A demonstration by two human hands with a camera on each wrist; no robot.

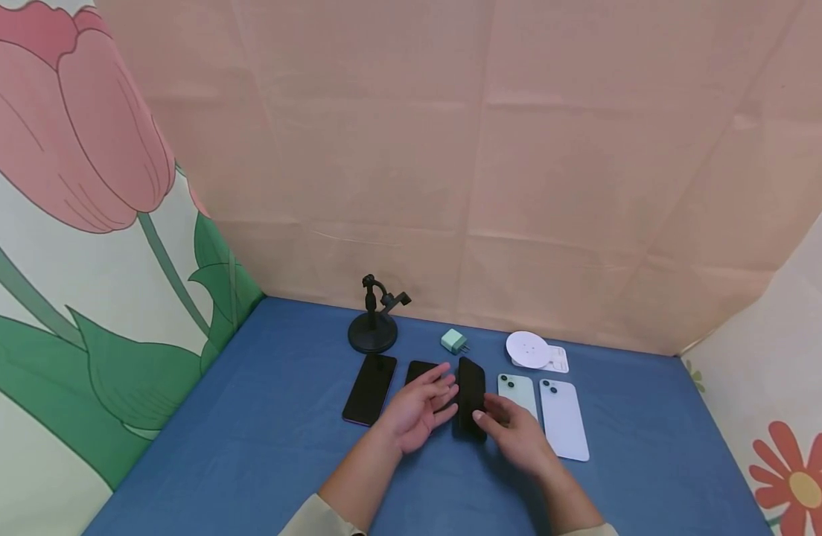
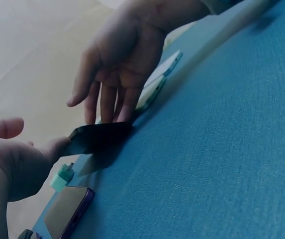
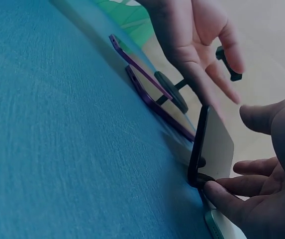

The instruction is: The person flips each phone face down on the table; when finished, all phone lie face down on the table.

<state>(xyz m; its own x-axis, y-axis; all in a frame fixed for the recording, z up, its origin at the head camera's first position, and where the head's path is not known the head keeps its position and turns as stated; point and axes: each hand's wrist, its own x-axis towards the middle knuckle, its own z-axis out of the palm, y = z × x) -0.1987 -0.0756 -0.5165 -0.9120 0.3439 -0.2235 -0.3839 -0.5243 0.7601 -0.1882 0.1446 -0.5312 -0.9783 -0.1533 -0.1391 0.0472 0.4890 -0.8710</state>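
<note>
Nearest, the right hand point(image 1: 514, 432) is closed in a pinch on the lower right edge of a dark phone point(image 1: 471, 387), which is held tilted over the blue cloth point(image 1: 250, 461), between the two hands. The left hand point(image 1: 418, 413) is turned palm up with its fingers loosely spread, and nothing is gripped by it; whether the phone's far edge is brushed by its fingertips cannot be told, as the views overlap there. The step in hand is judged to be the turning or placing of this phone; for the next move, a firm hold and a controlled lowering would be called for, with the neighbours left unknocked.

To the right, a white phone point(image 1: 565, 420) and a mint phone point(image 1: 516, 391) are laid face down; to the left, a black phone point(image 1: 369, 389) and a partly hidden phone point(image 1: 419, 368). Farther back are set a mint charger point(image 1: 454, 341), a white disc point(image 1: 527, 349) and a black stand point(image 1: 373, 331).
</note>
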